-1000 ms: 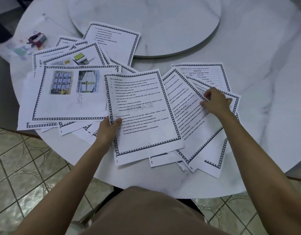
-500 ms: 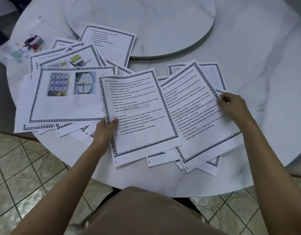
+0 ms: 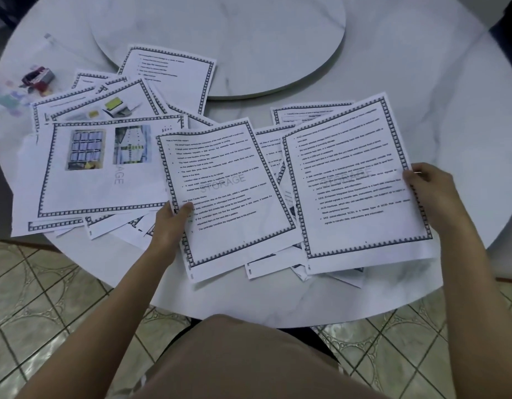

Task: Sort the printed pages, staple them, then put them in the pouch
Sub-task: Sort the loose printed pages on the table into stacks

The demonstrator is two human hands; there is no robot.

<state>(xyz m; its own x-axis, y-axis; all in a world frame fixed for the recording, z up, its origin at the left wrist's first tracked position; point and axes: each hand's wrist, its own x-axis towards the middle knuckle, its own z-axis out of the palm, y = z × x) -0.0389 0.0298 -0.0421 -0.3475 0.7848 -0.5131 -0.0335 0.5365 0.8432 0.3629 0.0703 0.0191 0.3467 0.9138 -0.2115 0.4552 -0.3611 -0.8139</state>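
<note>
right page (image 3: 355,180) farther right, in right grip (image 3: 430,194)

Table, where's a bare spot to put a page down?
Bare marble at the right of the table, beyond the right hand, and the round turntable at the back. Left and middle are crowded with spread pages.

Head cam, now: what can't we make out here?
1. Text on the centre page and right page: blurred, head view.
2. Sheets beneath them: mostly covered by those two pages, head view.
3. Small red-and-grey object, far left: too small and blurred to identify, head view.
</note>
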